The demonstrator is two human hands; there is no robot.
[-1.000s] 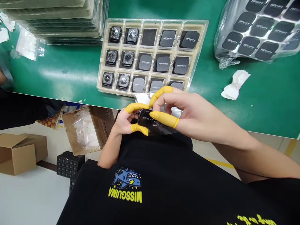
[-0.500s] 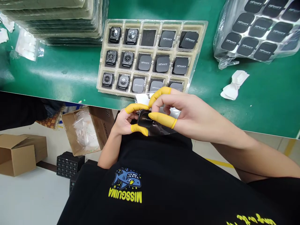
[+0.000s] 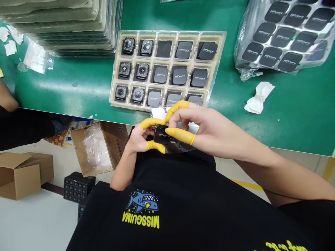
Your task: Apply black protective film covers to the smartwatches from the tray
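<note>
While the left hand's grip is closed on a watch by its edges, the right hand's fingertips nearly meet over its face; whether they hold the sheet I cannot tell. Delicate fingertip work seems in hand, the next move calling for steadiness, beside the table and tray.

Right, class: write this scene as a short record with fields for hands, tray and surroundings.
Left hand: holds black rounded-square piece marked HiFuture
Right hand: yellow-covered fingers at that piece; contact unclear
Tray: translucent plastic, three rows of five; six black watches, backs up, in two leftmost columns
Left of tray: stack of beige trays
Right of tray: black HiFuture squares in clear plastic
</note>
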